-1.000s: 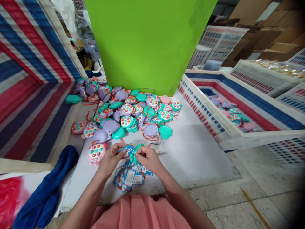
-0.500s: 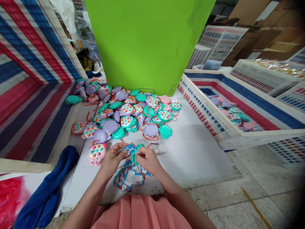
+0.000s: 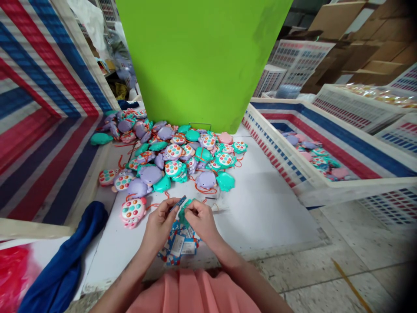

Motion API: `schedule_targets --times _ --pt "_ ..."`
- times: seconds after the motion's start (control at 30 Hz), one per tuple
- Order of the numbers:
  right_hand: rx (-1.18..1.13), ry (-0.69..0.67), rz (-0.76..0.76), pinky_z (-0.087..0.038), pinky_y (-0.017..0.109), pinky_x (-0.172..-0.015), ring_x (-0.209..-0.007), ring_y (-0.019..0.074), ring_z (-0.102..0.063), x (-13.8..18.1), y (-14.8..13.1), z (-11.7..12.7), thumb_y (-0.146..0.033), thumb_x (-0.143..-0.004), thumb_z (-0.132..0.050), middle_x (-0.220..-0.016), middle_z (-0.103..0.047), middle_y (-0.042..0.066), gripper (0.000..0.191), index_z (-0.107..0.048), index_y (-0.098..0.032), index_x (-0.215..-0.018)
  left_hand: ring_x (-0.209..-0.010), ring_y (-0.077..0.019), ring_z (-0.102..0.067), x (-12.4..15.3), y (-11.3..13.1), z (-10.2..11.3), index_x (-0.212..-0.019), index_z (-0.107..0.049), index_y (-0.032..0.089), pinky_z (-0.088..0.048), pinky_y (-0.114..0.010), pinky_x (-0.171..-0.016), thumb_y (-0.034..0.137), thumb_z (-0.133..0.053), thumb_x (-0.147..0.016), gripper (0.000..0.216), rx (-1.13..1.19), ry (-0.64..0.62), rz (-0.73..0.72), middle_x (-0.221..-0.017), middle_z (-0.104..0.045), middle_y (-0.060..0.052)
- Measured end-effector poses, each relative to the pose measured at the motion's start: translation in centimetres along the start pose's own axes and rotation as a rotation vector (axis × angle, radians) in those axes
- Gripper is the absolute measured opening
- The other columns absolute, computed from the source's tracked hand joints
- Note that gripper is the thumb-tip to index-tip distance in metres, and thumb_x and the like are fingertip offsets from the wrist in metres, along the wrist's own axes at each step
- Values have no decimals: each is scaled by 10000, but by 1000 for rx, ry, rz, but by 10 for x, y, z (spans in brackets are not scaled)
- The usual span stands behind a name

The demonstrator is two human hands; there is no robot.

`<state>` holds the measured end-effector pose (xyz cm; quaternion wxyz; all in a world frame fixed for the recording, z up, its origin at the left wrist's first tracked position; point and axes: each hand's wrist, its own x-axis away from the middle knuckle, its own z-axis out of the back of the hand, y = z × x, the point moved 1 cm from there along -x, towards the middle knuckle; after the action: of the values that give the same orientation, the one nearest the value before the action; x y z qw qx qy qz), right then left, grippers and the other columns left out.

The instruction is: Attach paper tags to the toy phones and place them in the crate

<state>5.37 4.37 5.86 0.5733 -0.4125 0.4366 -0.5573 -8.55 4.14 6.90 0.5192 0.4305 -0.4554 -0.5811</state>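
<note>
My left hand [image 3: 161, 219] is closed, thumb and fingers pinching a small blue card tag [image 3: 178, 203] that is turned nearly edge-on. My right hand [image 3: 201, 218] is pinched shut beside it; what lies between its fingertips is too small to make out. A teal animal-shaped toy [image 3: 184, 214] shows between the two hands, partly hidden by the right fingers. Below them lies a loose pile of blue and white card tags [image 3: 178, 245], some with barcodes up. Left of my hands rests a pink toy [image 3: 133, 211] with coloured dots and an orange cord.
A heap of purple, teal and pink toys [image 3: 151, 173] covers the back left of the white table [image 3: 260, 213]. Behind it stands a green panel [image 3: 205, 65]. At right is a lined white crate [image 3: 325, 184] with more toys; a striped-lined crate [image 3: 68, 230] and blue cloth [image 3: 74, 252] are at left.
The card in my left hand has turned from face-up to nearly edge-on. My right hand stays pinched in about the same place beside the teal toy.
</note>
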Motion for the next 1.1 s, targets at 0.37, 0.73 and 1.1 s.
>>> schedule_targets --times 0.37,0.73,1.1 --pt "224 39 101 -250 215 -441 -449 103 -381 -1 1 1 -270 -793 -501 -482 -455 -41 175 -618 -203 -680 -982 -193 -604 2 3 -2 -1053 -583 185 -485 -318 -849 315 -524 -828 266 -19 49 -33 -1056 -660 -57" --pt "151 25 93 -280 220 -488 -497 108 -413 -3 -1 4 -219 -771 -509 -513 -456 -42 155 -537 -193 -621 -1084 -228 -570 4 4 -3 -1088 -628 172 -454 -372 -933 377 -517 -845 337 254 -36 60 -1140 -643 -92" --pt "-291 -250 -46 -338 206 -531 -544 89 -435 -10 7 10 -269 -762 -578 -592 -519 -35 144 -581 -167 -662 -662 -135 -583 -12 -3 6 -785 -684 170 -477 -233 -619 286 -660 -732 129 38 -59 -21 -708 -636 -7"
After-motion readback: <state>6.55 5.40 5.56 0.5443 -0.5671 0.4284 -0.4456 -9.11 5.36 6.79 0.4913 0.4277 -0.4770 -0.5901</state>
